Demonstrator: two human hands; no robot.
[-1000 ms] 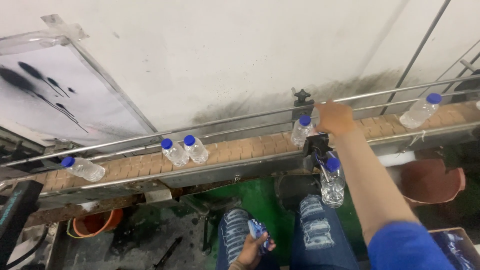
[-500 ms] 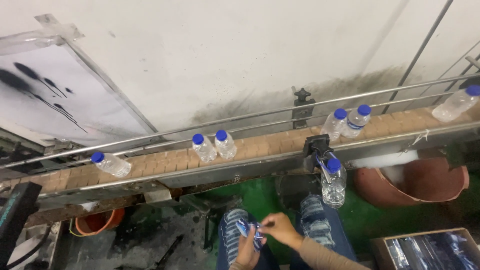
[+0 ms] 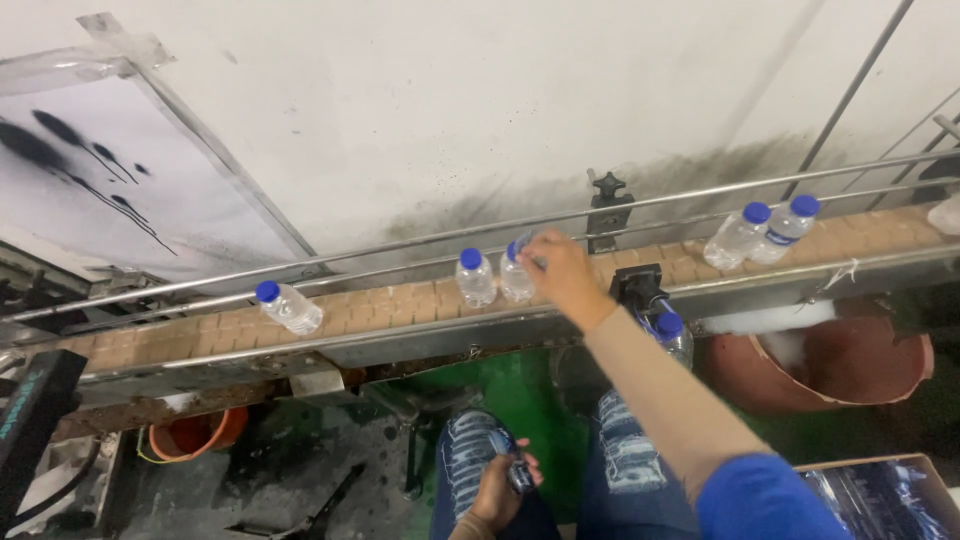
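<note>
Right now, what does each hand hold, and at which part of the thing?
The right hand touches a bottle on the conveyor near its cap. The left hand holds small blue items; grip unclear.

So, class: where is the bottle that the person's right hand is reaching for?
In the head view, that bottle stands mid-conveyor, touching the right hand, with a second bottle just to its left.

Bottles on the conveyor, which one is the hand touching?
The right hand touches the bottle at the middle, right one of the upright pair; its neighbour and the other bottles stand untouched.
</note>
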